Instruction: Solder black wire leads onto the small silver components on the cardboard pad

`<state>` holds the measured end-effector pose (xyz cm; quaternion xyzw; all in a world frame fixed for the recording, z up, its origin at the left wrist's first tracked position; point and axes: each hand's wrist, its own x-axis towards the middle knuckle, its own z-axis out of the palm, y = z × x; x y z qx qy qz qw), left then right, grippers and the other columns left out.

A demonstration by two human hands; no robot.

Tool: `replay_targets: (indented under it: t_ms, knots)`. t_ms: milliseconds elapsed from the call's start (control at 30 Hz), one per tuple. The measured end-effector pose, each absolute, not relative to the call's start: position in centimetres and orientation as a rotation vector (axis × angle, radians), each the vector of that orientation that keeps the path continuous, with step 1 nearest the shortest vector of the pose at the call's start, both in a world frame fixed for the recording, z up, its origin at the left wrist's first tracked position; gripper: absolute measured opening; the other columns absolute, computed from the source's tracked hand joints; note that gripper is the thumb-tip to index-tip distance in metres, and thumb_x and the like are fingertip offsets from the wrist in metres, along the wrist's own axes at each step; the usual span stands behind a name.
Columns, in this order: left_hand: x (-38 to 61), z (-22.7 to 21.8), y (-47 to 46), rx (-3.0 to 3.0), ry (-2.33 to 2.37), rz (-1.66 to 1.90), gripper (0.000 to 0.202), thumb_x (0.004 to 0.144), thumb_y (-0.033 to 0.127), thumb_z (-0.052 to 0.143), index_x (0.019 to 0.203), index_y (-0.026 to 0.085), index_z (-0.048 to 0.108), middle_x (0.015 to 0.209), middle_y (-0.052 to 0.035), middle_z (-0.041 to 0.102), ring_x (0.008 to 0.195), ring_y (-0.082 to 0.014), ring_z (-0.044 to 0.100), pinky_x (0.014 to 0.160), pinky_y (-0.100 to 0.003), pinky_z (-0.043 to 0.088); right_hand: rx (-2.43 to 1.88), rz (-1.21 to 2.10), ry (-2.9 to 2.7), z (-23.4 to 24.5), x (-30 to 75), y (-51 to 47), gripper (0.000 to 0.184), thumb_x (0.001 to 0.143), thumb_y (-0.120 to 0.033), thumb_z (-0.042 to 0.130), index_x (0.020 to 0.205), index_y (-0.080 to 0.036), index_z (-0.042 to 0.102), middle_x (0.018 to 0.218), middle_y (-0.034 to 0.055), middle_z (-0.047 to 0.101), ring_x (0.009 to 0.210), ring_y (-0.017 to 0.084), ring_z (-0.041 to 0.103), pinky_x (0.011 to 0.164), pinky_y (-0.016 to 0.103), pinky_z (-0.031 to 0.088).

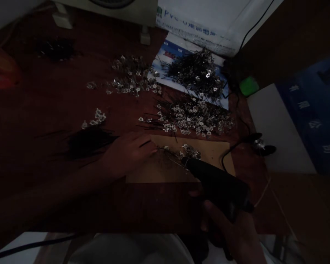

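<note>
- Head view, and your right hand (231,229) is clenched round a black glue gun (217,179), its nozzle right at the cardboard sheet (165,170), lower centre of the frame.
- Your left hand (128,152) is pinching a thin dark wire (145,143) over the cardboard, just beside a small cluster of silver metal clips (188,151).
- Upper centre, more clips with black wires (195,117) lie heaped on the red-brown table (44,91), and a loose bundle of black wires (89,143) sits just above your left forearm.
</note>
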<state>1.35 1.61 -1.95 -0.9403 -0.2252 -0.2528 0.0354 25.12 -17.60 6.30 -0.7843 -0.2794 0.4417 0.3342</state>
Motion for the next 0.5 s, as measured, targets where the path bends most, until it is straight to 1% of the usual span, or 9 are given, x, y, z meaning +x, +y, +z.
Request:
replay_targets:
  t_ms: [133,233,333,500]
  knots:
    - [1.3,-2.0,1.6,-2.875,-0.677,-0.773,0.015,0.107,0.019,0.061,0.095,0.015,0.070,0.092,-0.0057,0.071,0.087,-0.0200,0.065,0.079,-0.034,0.051,-2.030,1.164,-0.685,6.2,25.1,-18.0,0.063,0.081,-0.075,0.083,0.106,-0.016,0.085,0.050,0.0002,0.062,0.044,0.008,0.046,0.044,0.017,0.036]
    - [1.4,-2.1,1.6,-2.861,-0.678,-0.783,0.014,0.106,0.019,0.061,0.096,0.016,0.070,0.093,-0.0054,0.070,0.088,-0.0207,0.064,0.078,-0.034,0.051,-1.993,1.172,-0.636,6.2,25.2,-18.6,0.065,0.083,-0.076,0.080,0.109,-0.017,0.084,0.051,0.0019,0.064,0.044,0.008,0.045,0.044,0.016,0.033]
    - [1.5,-2.0,1.5,-2.867,-0.683,-0.782,0.012,0.106,0.017,0.061,0.098,0.017,0.070,0.093,-0.0047,0.071,0.089,-0.0205,0.065,0.078,-0.034,0.052,-1.985,1.168,-0.578,6.3,25.5,-19.2,0.066,0.082,-0.076,0.082,0.112,-0.017,0.084,0.050,0.0015,0.063,0.044,0.007,0.040,0.043,0.016,0.032]
    - [1.5,-1.7,1.5,-2.873,-0.705,-0.789,0.016,0.107,0.018,0.061,0.093,0.017,0.069,0.091,-0.0039,0.070,0.087,-0.0194,0.066,0.079,-0.033,0.053,-2.019,1.166,-0.625,5.6,25.6,-19.4,0.064,0.083,-0.075,0.082,0.110,-0.017,0.085,0.052,0.0008,0.062,0.043,0.006,0.040,0.041,0.015,0.031]
